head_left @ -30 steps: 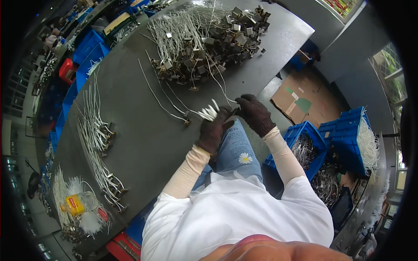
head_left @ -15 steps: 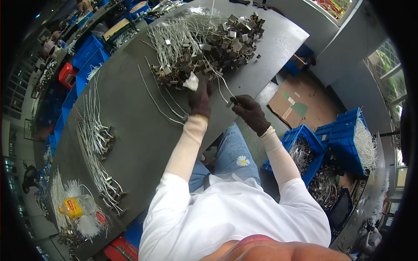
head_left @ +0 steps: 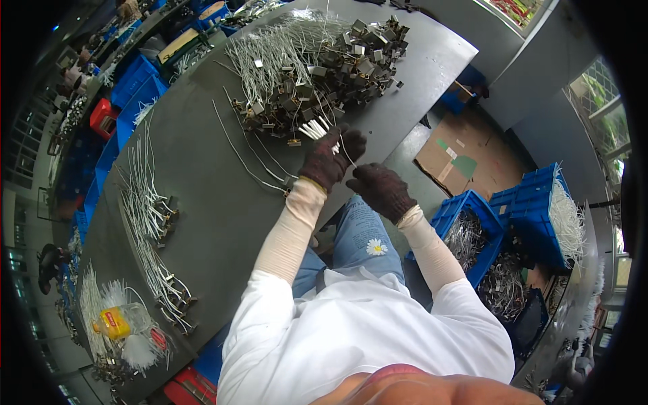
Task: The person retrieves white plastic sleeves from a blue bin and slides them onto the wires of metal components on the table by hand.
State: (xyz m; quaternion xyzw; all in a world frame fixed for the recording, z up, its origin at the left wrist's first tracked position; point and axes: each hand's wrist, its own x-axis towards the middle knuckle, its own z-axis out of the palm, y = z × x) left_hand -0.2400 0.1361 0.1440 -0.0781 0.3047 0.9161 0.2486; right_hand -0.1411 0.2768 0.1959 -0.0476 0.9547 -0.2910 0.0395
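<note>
Dark knitted gloves cover both my hands. My left hand (head_left: 329, 160) is closed around a bundle of short white tubes (head_left: 314, 129), whose ends stick out toward the pile. From between my hands a thin white wire (head_left: 345, 150) curves up toward the pile. My right hand (head_left: 382, 190), just right of the left one, is closed with its fingertips pinched on the lower part of this wire; whatever is at the wire's end is hidden in the glove. Beyond my hands lies a large pile of metal box-shaped parts (head_left: 364, 64) with white wires (head_left: 266, 61).
A few wired parts (head_left: 286, 185) lie left of my left wrist on the grey table (head_left: 223, 236). Farther left are rows of wired parts (head_left: 152, 250) and a bottle with a yellow label (head_left: 121, 320). Blue crates (head_left: 530, 216) of wires stand at right, near flattened cardboard (head_left: 466, 155).
My left hand has moved right and turned, bringing the white tubes into clearer view beside my right hand. My right hand has shifted slightly down and left; the small metal piece at its fingertips is now hidden.
</note>
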